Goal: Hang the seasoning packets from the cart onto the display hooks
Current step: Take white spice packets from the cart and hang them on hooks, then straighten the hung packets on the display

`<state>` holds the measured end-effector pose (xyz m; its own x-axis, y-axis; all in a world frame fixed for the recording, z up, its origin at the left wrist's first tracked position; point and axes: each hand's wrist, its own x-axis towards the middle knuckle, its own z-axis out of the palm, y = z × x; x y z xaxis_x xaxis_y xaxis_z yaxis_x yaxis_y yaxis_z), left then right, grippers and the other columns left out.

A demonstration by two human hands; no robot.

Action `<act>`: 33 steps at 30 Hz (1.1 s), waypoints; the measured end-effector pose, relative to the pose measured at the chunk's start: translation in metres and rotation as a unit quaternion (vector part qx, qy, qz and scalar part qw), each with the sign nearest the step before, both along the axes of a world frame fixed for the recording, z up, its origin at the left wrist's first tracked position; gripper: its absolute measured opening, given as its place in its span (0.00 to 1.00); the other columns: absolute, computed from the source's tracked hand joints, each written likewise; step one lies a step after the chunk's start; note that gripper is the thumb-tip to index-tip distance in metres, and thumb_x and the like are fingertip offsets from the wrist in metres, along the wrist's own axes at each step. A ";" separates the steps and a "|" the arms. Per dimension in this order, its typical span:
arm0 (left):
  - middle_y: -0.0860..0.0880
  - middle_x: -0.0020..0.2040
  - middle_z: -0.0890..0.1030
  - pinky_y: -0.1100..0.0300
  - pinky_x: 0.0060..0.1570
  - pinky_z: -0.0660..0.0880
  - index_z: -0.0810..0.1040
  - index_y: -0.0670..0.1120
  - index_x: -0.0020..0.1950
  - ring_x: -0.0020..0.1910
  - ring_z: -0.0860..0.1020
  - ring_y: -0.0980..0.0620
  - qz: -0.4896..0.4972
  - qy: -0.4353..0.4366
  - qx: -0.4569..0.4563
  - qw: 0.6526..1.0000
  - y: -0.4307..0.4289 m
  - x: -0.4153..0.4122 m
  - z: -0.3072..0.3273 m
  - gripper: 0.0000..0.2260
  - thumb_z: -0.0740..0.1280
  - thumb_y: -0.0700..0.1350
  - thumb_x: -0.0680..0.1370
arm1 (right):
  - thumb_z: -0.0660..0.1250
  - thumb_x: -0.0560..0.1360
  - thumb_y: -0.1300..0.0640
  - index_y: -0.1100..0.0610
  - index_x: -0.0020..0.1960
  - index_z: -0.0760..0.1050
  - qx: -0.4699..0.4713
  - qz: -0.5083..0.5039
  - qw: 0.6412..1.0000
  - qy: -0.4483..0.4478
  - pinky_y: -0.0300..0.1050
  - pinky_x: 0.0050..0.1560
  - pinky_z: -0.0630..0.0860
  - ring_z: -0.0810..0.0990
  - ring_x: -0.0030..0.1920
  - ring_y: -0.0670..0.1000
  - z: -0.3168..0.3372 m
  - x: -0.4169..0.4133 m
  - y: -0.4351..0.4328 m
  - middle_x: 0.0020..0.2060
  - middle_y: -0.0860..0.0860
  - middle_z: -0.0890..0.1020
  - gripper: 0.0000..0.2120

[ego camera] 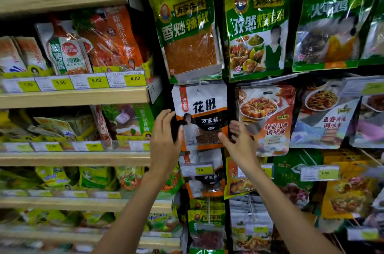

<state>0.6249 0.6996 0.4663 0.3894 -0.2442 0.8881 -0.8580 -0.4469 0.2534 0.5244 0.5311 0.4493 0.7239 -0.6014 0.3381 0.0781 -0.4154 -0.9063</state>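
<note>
The left hand [166,131] curls its grip round the left edge of the pepper packet [204,106]. The right hand [239,141] is wide, fingers touching the right edge. The packet's top is right at its hook [202,82]. Hold it level and push the hole fully on.

- Pale wooden shelves [72,97] fill the left side, stacked one above another.
- Yellow price labels [96,81] line the shelf edges; one label [135,78] reads 4.00.
- Orange pouches [112,39] and green bags [95,176] stand on those shelves.
</note>
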 end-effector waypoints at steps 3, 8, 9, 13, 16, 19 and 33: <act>0.42 0.72 0.64 0.54 0.70 0.63 0.61 0.40 0.74 0.71 0.64 0.46 -0.060 0.237 -0.039 0.969 -0.021 0.001 -0.010 0.29 0.66 0.51 0.78 | 0.69 0.75 0.49 0.57 0.76 0.55 -0.014 -0.004 1.000 -0.009 0.42 0.68 0.64 0.64 0.73 0.52 0.003 0.014 -0.002 0.74 0.52 0.64 0.37; 0.47 0.76 0.62 0.49 0.71 0.64 0.54 0.46 0.77 0.74 0.62 0.47 -0.097 0.409 -0.083 0.904 -0.044 0.035 -0.007 0.38 0.67 0.60 0.74 | 0.69 0.73 0.42 0.55 0.78 0.50 0.022 0.007 1.000 -0.017 0.49 0.73 0.62 0.60 0.75 0.51 0.008 0.041 -0.011 0.76 0.51 0.59 0.43; 0.48 0.74 0.65 0.52 0.69 0.65 0.57 0.46 0.77 0.72 0.64 0.48 -0.112 0.424 -0.095 0.894 -0.049 0.041 -0.004 0.36 0.67 0.59 0.74 | 0.69 0.73 0.41 0.55 0.78 0.50 0.040 0.015 0.999 -0.018 0.51 0.74 0.62 0.60 0.76 0.52 0.009 0.047 -0.013 0.76 0.51 0.60 0.44; 0.50 0.68 0.74 0.60 0.61 0.68 0.67 0.48 0.72 0.66 0.72 0.54 -0.166 0.469 -0.141 0.856 -0.061 0.059 0.006 0.29 0.68 0.58 0.74 | 0.68 0.70 0.37 0.54 0.79 0.50 0.109 0.043 0.993 -0.015 0.50 0.74 0.62 0.61 0.75 0.51 0.015 0.067 -0.018 0.76 0.51 0.62 0.47; 0.49 0.68 0.74 0.53 0.68 0.68 0.68 0.48 0.72 0.67 0.72 0.51 -0.193 0.501 -0.128 0.834 -0.064 0.067 0.009 0.35 0.67 0.64 0.70 | 0.69 0.65 0.34 0.54 0.78 0.52 0.138 0.044 0.989 -0.030 0.55 0.73 0.63 0.62 0.75 0.51 0.020 0.079 -0.023 0.75 0.51 0.63 0.50; 0.48 0.70 0.72 0.48 0.70 0.65 0.65 0.47 0.73 0.69 0.70 0.50 -0.191 0.511 -0.119 0.829 -0.067 0.071 0.011 0.35 0.66 0.63 0.71 | 0.70 0.70 0.39 0.53 0.79 0.52 0.144 0.036 0.988 -0.037 0.54 0.74 0.62 0.60 0.76 0.51 0.020 0.089 -0.028 0.77 0.50 0.61 0.46; 0.48 0.68 0.74 0.58 0.66 0.67 0.67 0.46 0.72 0.68 0.71 0.51 -0.173 0.446 -0.121 0.870 -0.068 0.069 0.006 0.31 0.67 0.59 0.73 | 0.68 0.75 0.44 0.56 0.78 0.55 0.093 0.000 0.995 -0.043 0.46 0.72 0.62 0.63 0.75 0.51 0.017 0.089 -0.021 0.75 0.52 0.64 0.39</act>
